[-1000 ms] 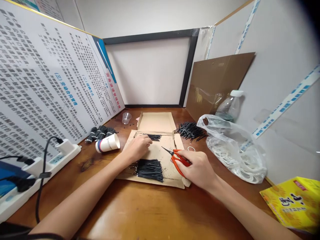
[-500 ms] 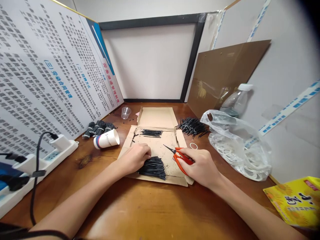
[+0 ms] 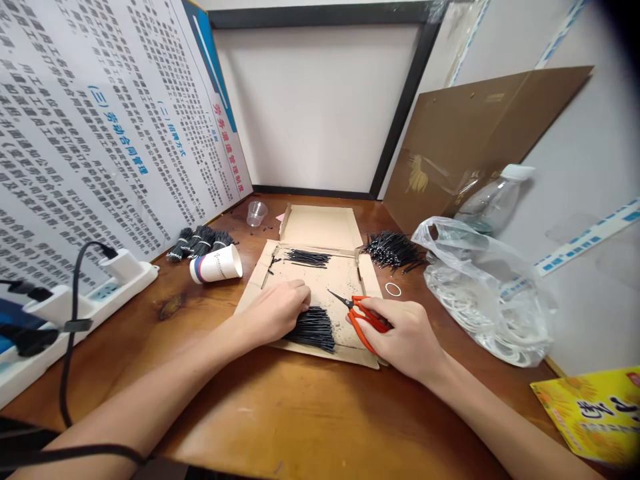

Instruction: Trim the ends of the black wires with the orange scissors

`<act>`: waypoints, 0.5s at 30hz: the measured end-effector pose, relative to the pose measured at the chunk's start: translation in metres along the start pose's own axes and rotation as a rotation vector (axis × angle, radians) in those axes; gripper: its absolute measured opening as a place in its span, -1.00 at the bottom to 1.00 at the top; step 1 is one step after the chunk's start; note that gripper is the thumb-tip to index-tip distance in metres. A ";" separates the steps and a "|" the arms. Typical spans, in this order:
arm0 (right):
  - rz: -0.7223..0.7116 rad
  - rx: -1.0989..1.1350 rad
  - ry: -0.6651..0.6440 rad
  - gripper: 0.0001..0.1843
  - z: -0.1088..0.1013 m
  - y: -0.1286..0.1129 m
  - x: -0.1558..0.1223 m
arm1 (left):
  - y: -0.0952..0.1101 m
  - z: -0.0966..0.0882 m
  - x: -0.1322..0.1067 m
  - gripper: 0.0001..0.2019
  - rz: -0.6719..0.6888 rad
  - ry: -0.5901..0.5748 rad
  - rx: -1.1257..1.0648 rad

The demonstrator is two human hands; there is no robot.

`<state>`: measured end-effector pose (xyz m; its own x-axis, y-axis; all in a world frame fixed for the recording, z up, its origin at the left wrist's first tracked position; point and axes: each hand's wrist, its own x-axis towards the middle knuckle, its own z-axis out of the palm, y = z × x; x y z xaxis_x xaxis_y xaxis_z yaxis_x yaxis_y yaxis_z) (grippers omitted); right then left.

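Observation:
My right hand (image 3: 407, 333) is wrapped round the orange-red handles of a pair of small pointed scissors (image 3: 367, 321). Their dark tips point left above an opened cardboard box (image 3: 345, 287) lying flat. At the near edge of that cardboard lies a pile of short black wire pieces (image 3: 316, 329). My left hand (image 3: 281, 310) rests against the pile's upper left side, fingers curled in and closed; what they hold, if anything, is hidden. A second, thinner row of black wire pieces (image 3: 307, 258) lies farther back on the cardboard, with dark crumbs scattered between.
Right of the cardboard are a heap of black wires (image 3: 393, 251), a white ring (image 3: 393, 289), a plastic bag of white rings (image 3: 490, 307) and a bottle (image 3: 493, 200). On the left: a paper cup (image 3: 217, 265), tied wire bundles (image 3: 200, 242), a clear cup (image 3: 257, 214), a power strip (image 3: 113, 293).
The camera view has tilted and shifted slightly, so the scene sits a little differently in the picture. Both hands keep nearly the same places over the cardboard, the scissors still held.

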<state>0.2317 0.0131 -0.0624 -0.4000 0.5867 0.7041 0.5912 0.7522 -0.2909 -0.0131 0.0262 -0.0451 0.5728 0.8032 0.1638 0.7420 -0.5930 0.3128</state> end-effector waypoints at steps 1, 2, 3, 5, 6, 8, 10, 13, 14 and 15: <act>0.002 -0.001 0.001 -0.84 0.000 0.001 0.000 | 0.000 -0.001 0.000 -0.84 -0.008 -0.011 0.001; 0.004 -0.001 0.000 -0.84 0.000 0.002 0.000 | 0.000 -0.002 0.000 -0.86 -0.013 -0.032 -0.005; 0.005 -0.001 0.000 -0.83 0.000 0.003 0.000 | 0.001 -0.003 0.001 -0.88 -0.013 -0.058 -0.018; 0.005 -0.002 0.004 -0.84 0.001 0.004 0.000 | 0.001 -0.005 0.001 -0.91 -0.004 -0.106 -0.043; 0.005 -0.002 0.005 -0.84 0.001 0.005 0.000 | 0.002 -0.006 0.001 -0.91 0.001 -0.118 -0.048; 0.003 -0.004 0.005 -0.84 0.001 0.006 0.000 | 0.004 -0.007 0.001 -0.88 0.007 -0.111 -0.038; 0.002 -0.007 0.004 -0.84 0.001 0.006 0.000 | 0.006 -0.006 0.001 -0.84 0.005 -0.090 -0.014; 0.004 -0.019 0.000 -0.83 0.000 0.006 0.001 | 0.007 -0.006 0.000 -0.84 -0.009 -0.039 -0.008; 0.007 -0.026 -0.001 -0.83 0.000 0.006 0.001 | 0.007 -0.006 0.000 -0.85 -0.018 -0.015 -0.024; 0.013 -0.033 -0.004 -0.83 0.000 0.007 0.001 | 0.008 -0.007 0.000 -0.85 -0.027 0.011 -0.048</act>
<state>0.2356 0.0190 -0.0635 -0.3951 0.5977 0.6976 0.6195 0.7341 -0.2781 -0.0097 0.0224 -0.0365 0.5487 0.8195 0.1651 0.7394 -0.5679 0.3617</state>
